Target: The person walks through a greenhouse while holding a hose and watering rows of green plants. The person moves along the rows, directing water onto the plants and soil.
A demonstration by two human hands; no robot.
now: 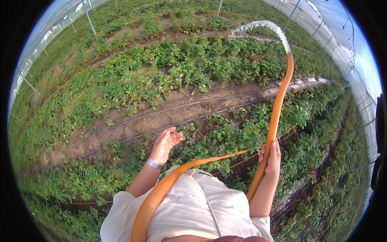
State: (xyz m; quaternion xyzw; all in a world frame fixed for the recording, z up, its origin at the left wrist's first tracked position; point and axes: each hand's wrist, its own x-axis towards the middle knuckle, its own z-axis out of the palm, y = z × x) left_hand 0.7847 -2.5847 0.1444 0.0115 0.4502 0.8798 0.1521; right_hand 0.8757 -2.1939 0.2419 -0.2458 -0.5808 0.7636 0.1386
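My right hand (273,159) is wrapped around a thick orange hose (277,109), which rises in front of me and bends near its far end. Water (269,24) pours from its mouth and arcs to the left, landing on a strip of ground between plant rows. Another stretch of orange hose (163,186) runs across the left side of my chest and tapers away toward the plants. My left hand (163,147) is raised with nothing in it, its fingers loosely extended and apart from the hose. A pale band (154,163) circles that wrist.
Rows of low leafy green plants (185,64) surround me. Between them lies a bare soil path (133,124) with thin dark irrigation lines (193,100) along it. Metal posts (88,18) stand at the far left, and a translucent greenhouse cover (322,36) slopes down at the right.
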